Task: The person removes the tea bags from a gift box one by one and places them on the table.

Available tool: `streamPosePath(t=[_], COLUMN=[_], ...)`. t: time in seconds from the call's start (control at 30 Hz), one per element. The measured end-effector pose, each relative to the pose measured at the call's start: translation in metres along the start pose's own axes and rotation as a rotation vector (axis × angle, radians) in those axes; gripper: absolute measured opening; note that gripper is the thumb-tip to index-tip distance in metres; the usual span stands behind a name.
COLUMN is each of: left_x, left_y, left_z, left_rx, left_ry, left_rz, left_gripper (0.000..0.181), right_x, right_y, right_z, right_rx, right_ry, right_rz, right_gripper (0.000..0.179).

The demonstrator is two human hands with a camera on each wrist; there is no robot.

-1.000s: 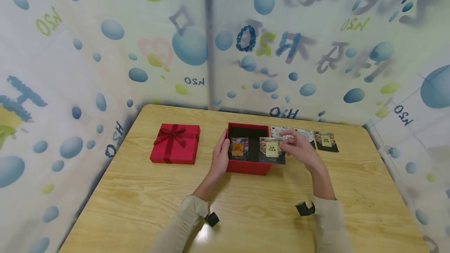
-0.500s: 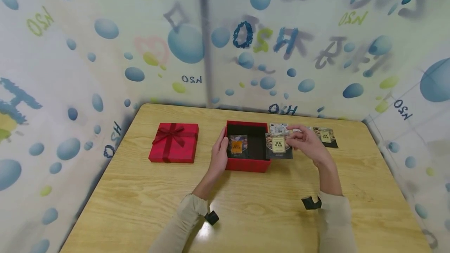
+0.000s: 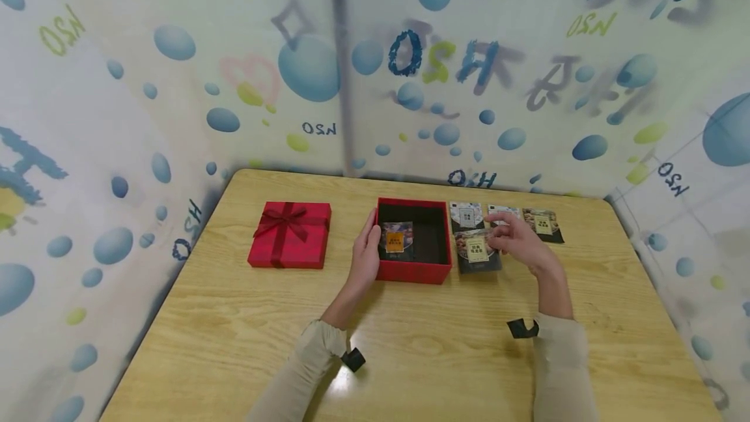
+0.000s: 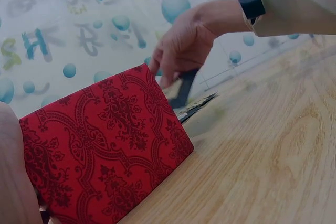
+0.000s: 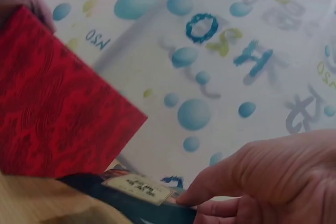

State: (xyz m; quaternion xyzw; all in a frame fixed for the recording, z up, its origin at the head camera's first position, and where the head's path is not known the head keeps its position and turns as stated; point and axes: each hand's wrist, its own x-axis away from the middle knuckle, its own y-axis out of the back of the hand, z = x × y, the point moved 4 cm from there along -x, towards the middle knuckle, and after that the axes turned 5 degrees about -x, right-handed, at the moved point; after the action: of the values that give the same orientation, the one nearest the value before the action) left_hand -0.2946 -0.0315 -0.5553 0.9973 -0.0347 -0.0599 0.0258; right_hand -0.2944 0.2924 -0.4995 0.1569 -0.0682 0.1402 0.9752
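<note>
An uncovered red gift box [image 3: 413, 272] with a dark inside stands on the table. My left hand [image 3: 366, 256] holds it by its left side. One dark packet [image 3: 398, 243] with an orange label lies inside, at the left. My right hand [image 3: 521, 243] pinches another black packet [image 3: 479, 256] with a cream label by its right edge, just right of the box. In the right wrist view thumb and fingers grip that packet [image 5: 142, 198], tilted close over the table. The left wrist view shows the box's patterned outer wall [image 4: 100, 145] and the right hand beyond it.
Behind the held packet a white packet [image 3: 467, 215] lies flat on the table [image 3: 410, 357]. To its right are a second white packet [image 3: 504, 212], partly behind the right hand, and a black packet [image 3: 543, 225]. A red lid [image 3: 305, 246] with a ribbon bow sits at the left.
My right hand has carried the black packet from above the box's right part out to the right, past its wall and lower. The left hand stays on the box.
</note>
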Motion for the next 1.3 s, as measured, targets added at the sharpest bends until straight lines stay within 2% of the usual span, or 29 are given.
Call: streamPosePath(t=[0.2, 0.43, 0.6, 1.03, 1.3], left_x=[-0.001, -0.002, -0.004, -0.002, -0.002], left_y=[0.001, 0.001, 0.001, 0.001, 0.001], left_z=[0.001, 0.001, 0.002, -0.002, -0.009], left_rx=[0.000, 0.001, 0.016, 0.030, 0.008], left_ry=[-0.007, -0.009, 0.017, 0.001, 0.017], left_rz=[-0.003, 0.001, 0.006, -0.020, 0.014], left_gripper=[0.052, 0.052, 0.052, 0.052, 0.051], right_x=[-0.008, -0.012, -0.011, -0.012, -0.010], right_y=[-0.003, -0.001, -0.001, -0.007, -0.008], right_z=[-0.021, -0.031, -0.032, -0.035, -0.029], right_rx=[0.038, 0.118, 0.194, 0.321, 0.397], right_ry=[-0.061, -0.130, -0.180, -0.258, -0.288], right_rz=[0.053, 0.021, -0.004, -0.043, -0.064], right_gripper=[0.050, 0.054, 0.054, 0.053, 0.058])
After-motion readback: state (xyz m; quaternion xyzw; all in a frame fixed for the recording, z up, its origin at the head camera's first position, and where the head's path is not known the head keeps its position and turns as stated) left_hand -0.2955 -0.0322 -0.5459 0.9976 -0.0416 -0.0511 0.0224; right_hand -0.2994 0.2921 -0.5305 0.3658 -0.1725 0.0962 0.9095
